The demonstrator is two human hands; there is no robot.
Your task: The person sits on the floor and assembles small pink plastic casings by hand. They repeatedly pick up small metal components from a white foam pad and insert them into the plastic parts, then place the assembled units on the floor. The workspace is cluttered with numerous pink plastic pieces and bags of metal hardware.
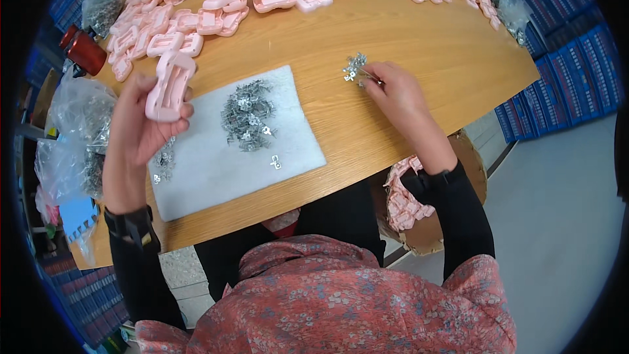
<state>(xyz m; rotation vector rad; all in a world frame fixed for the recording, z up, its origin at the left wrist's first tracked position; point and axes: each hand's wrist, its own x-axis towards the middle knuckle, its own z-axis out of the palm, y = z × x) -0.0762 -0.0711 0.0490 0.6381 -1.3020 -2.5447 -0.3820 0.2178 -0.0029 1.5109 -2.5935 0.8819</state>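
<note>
My left hand (152, 118) is closed round a pale pink plastic shell (171, 85), raised above the left edge of a white foam sheet (209, 190). The shell's hollow, ribbed side faces up. On the right, my right hand (395, 88) pinches what look like slim metal tweezers (371, 76). Their tip reaches a small heap of silvery metal clips (354, 65) on the bare wood; whether a clip is gripped cannot be made out. A larger pile of metal pieces (247, 115) lies on the foam sheet, with one loose metal clip (276, 162) nearer me.
Many pink shells (275, 1) are heaped along the far side of the wooden table (426, 33). Plastic bags (82, 111) and a red cup (85, 51) stand at the left. Below the right edge sits a carton (468, 177) holding pink pieces. Blue stacks (570, 85) rise at the right.
</note>
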